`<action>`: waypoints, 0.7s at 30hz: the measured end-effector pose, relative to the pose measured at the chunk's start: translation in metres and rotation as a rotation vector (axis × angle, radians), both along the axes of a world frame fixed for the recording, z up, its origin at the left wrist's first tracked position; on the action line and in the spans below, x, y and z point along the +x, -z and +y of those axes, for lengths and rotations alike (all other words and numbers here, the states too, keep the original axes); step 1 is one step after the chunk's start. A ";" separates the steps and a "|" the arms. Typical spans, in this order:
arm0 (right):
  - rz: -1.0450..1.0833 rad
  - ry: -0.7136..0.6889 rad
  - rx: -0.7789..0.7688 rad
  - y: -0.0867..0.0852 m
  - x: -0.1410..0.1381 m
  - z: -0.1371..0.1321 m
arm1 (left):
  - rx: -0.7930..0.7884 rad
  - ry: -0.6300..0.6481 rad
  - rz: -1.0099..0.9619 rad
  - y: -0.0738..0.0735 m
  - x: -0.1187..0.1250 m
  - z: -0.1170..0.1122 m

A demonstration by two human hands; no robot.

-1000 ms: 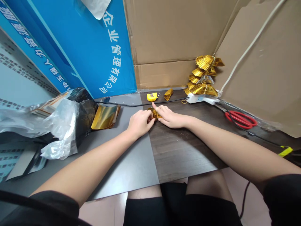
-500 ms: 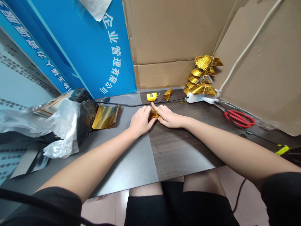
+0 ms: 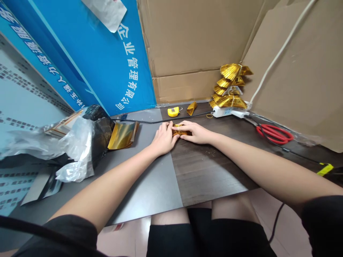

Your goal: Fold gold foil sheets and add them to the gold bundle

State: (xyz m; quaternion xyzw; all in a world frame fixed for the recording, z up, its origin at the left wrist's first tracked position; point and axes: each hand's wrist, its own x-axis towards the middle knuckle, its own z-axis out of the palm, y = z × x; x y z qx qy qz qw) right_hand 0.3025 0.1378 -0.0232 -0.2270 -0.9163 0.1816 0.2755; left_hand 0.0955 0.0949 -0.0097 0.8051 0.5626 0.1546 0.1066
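A small bundle of shiny gold foil paper [image 3: 178, 130] lies on the table between my hands, with what looks like a thin band around its middle. My left hand [image 3: 164, 137] grips its left end, fingers on the far side and thumb on the near side. From the right, my right hand [image 3: 197, 132] pinches the other end between thumb and fingers. Just beyond my hands are a yellow tape measure [image 3: 173, 111] and a small folded gold foil piece [image 3: 191, 108]. A loose rubber band [image 3: 209, 116] rests near the power strip.
At left, gold foil sheets [image 3: 122, 135] lie beside a black and clear plastic bag [image 3: 80, 142]. Tied gold foil fans [image 3: 230, 87] are stacked behind the white power strip [image 3: 222, 112]. Red-handled scissors [image 3: 276, 133] lie at right. A black cable [image 3: 150, 121] crosses the table's back.
My fingers have shifted on the gold foil bundle. My right index finger, raised before, now lies along it, and more of the bundle shows. The view has tilted slightly.
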 end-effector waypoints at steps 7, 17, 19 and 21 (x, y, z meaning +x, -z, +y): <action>0.099 0.017 -0.081 0.001 -0.004 -0.002 | -0.061 0.025 0.010 -0.002 -0.001 0.001; 0.120 0.111 -0.149 0.000 -0.009 -0.006 | -0.017 0.026 0.092 -0.005 0.000 -0.002; 0.119 0.124 -0.149 0.002 -0.008 -0.005 | -0.012 0.030 0.098 -0.005 0.000 -0.002; 0.091 0.145 -0.157 0.003 -0.005 -0.004 | -0.011 0.033 0.101 -0.004 -0.001 -0.002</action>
